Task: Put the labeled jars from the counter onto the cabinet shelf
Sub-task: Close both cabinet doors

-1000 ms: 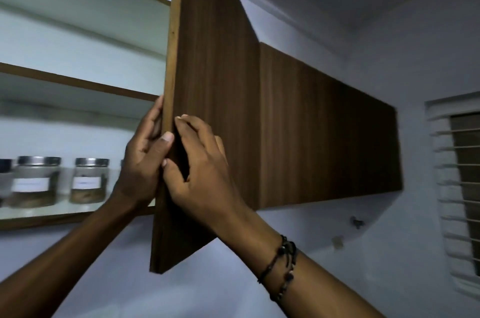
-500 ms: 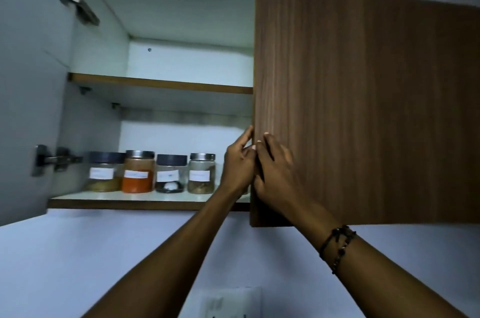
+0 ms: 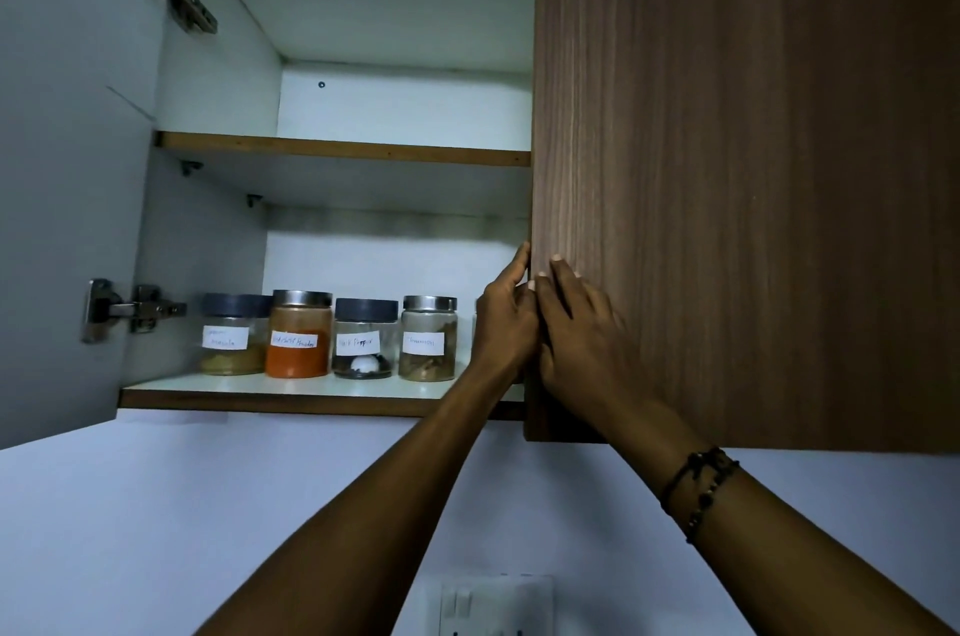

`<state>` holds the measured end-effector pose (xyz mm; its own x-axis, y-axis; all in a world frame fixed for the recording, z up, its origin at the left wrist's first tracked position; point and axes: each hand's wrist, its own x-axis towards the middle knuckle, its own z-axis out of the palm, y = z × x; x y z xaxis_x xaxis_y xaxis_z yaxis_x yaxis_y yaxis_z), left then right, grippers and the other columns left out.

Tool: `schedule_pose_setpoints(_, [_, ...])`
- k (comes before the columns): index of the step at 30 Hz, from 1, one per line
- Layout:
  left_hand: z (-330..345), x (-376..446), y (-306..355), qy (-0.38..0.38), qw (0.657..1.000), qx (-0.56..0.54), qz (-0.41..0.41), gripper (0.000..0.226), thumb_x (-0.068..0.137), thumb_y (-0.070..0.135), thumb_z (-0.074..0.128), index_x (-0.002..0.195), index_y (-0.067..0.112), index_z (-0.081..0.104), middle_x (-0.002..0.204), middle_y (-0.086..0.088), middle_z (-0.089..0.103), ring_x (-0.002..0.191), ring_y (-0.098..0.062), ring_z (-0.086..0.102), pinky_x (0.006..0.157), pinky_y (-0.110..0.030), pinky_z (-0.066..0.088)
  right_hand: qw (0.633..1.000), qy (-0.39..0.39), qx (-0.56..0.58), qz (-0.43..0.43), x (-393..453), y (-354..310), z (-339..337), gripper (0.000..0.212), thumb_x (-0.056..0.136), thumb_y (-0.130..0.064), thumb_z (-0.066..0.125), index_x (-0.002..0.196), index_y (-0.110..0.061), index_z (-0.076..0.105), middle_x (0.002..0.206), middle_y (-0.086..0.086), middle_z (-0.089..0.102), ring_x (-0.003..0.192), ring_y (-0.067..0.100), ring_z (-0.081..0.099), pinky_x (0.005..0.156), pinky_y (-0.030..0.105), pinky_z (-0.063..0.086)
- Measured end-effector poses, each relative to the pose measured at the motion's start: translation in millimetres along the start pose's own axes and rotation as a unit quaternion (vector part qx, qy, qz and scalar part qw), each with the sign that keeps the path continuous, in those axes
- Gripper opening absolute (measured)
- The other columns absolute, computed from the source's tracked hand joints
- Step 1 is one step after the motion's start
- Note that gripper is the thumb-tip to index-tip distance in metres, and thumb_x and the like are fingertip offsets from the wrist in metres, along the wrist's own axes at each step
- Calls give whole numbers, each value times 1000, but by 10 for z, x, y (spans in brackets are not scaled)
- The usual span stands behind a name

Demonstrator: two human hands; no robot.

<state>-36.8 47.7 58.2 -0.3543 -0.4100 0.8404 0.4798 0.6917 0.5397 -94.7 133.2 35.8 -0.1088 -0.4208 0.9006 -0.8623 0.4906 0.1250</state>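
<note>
- Labeled jars are standing in a row on the lower cabinet shelf [image 3: 171,385], well back from its front edge: four show fully.
- From the left, a dark-lidded jar [image 3: 232,334] of tan powder is touching an orange-filled jar [image 3: 300,334] with a metal lid; next to that a dark-lidded jar [image 3: 365,339] labeled black pepper is standing, then a metal-lidded jar [image 3: 429,338] of brownish pieces.
- A sliver of another jar is peeking out beside the left hand [image 3: 506,323]; its contents cannot be told.
- The left hand is curling its fingers round the free edge of the brown cabinet door [image 3: 727,168], thumb toward the front, so it is grasping the door.
- The right hand [image 3: 582,339] is lying flat on the door's wood-grain face, fingers straight and pressing, gripping nothing; a beaded bracelet [image 3: 698,490] is circling its wrist.
- The left door [image 3: 62,168] is hanging wide open, its two metal hinges showing.
- The upper shelf [image 3: 343,149] is sitting above the jars.
- A white switch plate [image 3: 493,604] is sitting on the wall below.
</note>
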Motion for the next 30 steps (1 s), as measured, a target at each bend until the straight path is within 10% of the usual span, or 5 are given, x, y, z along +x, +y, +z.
schedule_pose_setpoints(10, [-8,-36,11,-9,999,45,29,50,105,9,44,153,16,36,150,-4,51,133,-19,55,112,-41,46,1000,-20,-1,-8,-33,12,-21,70,89,-22,60,151,-9,30,161,15,20,145,34,25,116,43,26])
schedule_pose_setpoints(15, [-86,-130,20,-28,994,93,56,45,99,8,50,144,18,50,136,5,62,114,-4,62,100,-20,50,996,-75,41,1,-20,-72,-158,80,86,-23,63,153,-12,20,163,9,9,149,31,10,119,43,20])
schedule_pose_setpoints(30, [-1780,-594,742,93,945,301,90,52,95,16,56,146,15,46,146,-2,55,134,-18,51,112,-45,42,963,-7,218,-161,189,-1558,-717,71,82,-16,59,148,-11,34,158,6,29,144,25,26,114,41,32])
